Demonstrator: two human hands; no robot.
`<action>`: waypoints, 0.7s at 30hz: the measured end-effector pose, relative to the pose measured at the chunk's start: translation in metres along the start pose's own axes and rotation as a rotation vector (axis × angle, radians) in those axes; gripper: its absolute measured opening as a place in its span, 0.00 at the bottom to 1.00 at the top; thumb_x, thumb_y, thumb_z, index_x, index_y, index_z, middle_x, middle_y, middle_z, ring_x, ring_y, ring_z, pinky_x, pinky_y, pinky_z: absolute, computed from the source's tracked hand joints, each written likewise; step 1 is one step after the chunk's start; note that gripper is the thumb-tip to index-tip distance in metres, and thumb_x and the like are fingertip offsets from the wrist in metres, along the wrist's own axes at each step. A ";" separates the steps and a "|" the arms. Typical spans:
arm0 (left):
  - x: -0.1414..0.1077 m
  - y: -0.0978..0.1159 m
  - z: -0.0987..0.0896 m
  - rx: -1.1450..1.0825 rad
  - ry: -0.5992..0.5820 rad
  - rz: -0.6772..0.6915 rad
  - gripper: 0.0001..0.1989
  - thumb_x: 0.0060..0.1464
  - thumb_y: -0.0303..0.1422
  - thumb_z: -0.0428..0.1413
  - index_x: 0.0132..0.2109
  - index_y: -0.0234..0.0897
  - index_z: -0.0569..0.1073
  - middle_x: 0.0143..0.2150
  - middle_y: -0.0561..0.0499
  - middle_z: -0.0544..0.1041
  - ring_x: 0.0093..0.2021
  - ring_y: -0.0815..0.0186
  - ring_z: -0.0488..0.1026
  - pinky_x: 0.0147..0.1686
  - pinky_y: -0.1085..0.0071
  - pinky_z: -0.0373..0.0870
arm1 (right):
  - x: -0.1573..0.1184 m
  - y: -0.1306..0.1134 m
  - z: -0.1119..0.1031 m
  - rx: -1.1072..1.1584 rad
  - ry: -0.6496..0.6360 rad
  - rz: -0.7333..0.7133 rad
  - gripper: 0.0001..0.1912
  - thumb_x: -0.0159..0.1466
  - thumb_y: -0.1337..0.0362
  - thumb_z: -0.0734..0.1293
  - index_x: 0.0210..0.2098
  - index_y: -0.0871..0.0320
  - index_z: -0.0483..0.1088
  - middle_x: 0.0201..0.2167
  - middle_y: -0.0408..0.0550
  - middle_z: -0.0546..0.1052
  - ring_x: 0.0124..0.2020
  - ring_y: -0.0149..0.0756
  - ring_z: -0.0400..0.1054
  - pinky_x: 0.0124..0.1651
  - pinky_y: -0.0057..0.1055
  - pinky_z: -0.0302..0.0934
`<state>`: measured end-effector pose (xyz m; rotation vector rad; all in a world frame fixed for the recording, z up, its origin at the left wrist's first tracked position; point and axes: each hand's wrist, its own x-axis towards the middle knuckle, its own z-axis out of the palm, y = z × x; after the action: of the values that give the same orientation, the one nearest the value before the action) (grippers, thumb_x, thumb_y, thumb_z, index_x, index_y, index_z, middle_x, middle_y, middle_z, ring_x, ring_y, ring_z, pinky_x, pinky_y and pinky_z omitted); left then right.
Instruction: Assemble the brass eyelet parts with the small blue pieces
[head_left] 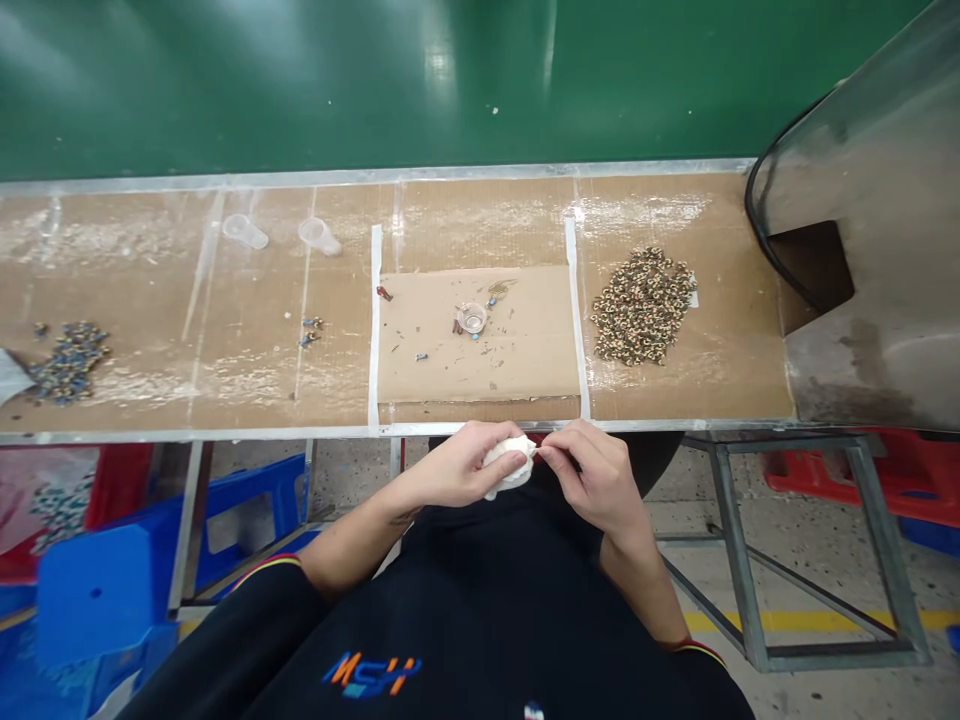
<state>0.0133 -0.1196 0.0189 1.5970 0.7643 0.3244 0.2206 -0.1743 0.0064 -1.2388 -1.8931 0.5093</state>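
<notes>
So from my end of the feed, I've got the left hand (472, 462) with its fingers wrapped round a crumpled white cloth wad (508, 468), held just off the near edge of the brown cardboard-covered surface (480, 225), over the dark shirt front. The right hand (596, 470) is right beside it, thumb and forefinger pinched on a tiny thin piece at the wad's edge, too small for me to make out. Ahead of the hands I can see a flat tan cardboard sheet (435, 385) between two white tape strips, with a small round clear plastic cup (472, 318) on it and a few little blue and reddish-brown bits scattered about. Over to the right there's a big heap of small gold-and-dark metallic pieces (643, 308), and far left a smaller pile of blue-and-gold pieces (71, 362). Two taller clear plastic cups (321, 237) lie tipped on their sides at the back left, and down below I spot a bright blue plastic stool (105, 590) near the left legs of the surface
</notes>
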 end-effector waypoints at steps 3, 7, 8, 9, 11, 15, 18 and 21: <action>-0.001 0.002 0.002 0.117 -0.009 0.057 0.14 0.67 0.40 0.49 0.37 0.36 0.72 0.30 0.50 0.75 0.29 0.67 0.68 0.33 0.71 0.62 | 0.001 0.000 0.003 0.043 -0.002 -0.017 0.12 0.72 0.68 0.63 0.30 0.54 0.67 0.23 0.41 0.71 0.23 0.31 0.63 0.28 0.29 0.57; -0.002 0.004 0.006 0.189 -0.003 0.094 0.14 0.67 0.39 0.48 0.36 0.37 0.71 0.29 0.51 0.74 0.30 0.66 0.68 0.33 0.70 0.62 | -0.001 -0.002 0.011 0.159 0.024 0.035 0.18 0.73 0.64 0.61 0.25 0.54 0.62 0.19 0.39 0.64 0.20 0.29 0.56 0.25 0.29 0.51; -0.002 0.004 0.006 0.199 0.008 0.097 0.13 0.67 0.39 0.49 0.36 0.37 0.70 0.30 0.51 0.74 0.30 0.66 0.68 0.33 0.70 0.62 | -0.002 -0.003 0.013 0.186 0.041 0.062 0.20 0.73 0.64 0.61 0.24 0.54 0.60 0.18 0.38 0.62 0.19 0.28 0.54 0.24 0.29 0.49; -0.002 0.004 0.007 0.209 0.018 0.097 0.13 0.66 0.38 0.49 0.35 0.37 0.70 0.30 0.51 0.74 0.29 0.66 0.68 0.32 0.71 0.61 | -0.003 -0.003 0.016 0.211 0.062 0.092 0.22 0.74 0.63 0.61 0.23 0.54 0.58 0.17 0.37 0.60 0.18 0.27 0.52 0.23 0.30 0.47; -0.002 0.003 0.007 0.223 0.031 0.097 0.12 0.65 0.37 0.50 0.34 0.37 0.69 0.28 0.52 0.73 0.28 0.67 0.66 0.31 0.71 0.60 | -0.005 -0.003 0.020 0.257 0.107 0.137 0.25 0.74 0.63 0.61 0.20 0.55 0.54 0.16 0.36 0.56 0.17 0.26 0.48 0.22 0.30 0.44; -0.001 0.003 0.007 0.147 0.030 0.078 0.11 0.63 0.34 0.50 0.31 0.37 0.67 0.24 0.55 0.68 0.25 0.70 0.61 0.28 0.72 0.57 | -0.006 0.002 0.019 0.342 0.083 0.137 0.21 0.74 0.55 0.63 0.25 0.55 0.64 0.19 0.38 0.62 0.19 0.27 0.55 0.22 0.28 0.50; -0.001 0.002 0.006 0.047 0.032 0.024 0.12 0.62 0.37 0.51 0.30 0.37 0.66 0.23 0.56 0.65 0.24 0.72 0.59 0.26 0.74 0.56 | -0.006 0.006 0.014 0.349 0.026 0.077 0.10 0.73 0.56 0.65 0.40 0.54 0.74 0.28 0.43 0.73 0.26 0.32 0.66 0.27 0.29 0.61; -0.001 0.002 0.005 -0.019 -0.001 -0.004 0.15 0.63 0.40 0.51 0.30 0.36 0.66 0.23 0.56 0.65 0.24 0.72 0.59 0.25 0.74 0.56 | -0.007 0.008 0.014 0.307 0.060 0.010 0.06 0.72 0.64 0.65 0.39 0.52 0.74 0.30 0.45 0.76 0.30 0.34 0.70 0.31 0.31 0.65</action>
<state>0.0159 -0.1243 0.0199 1.5780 0.7613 0.3267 0.2155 -0.1758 -0.0104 -1.0500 -1.6845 0.7294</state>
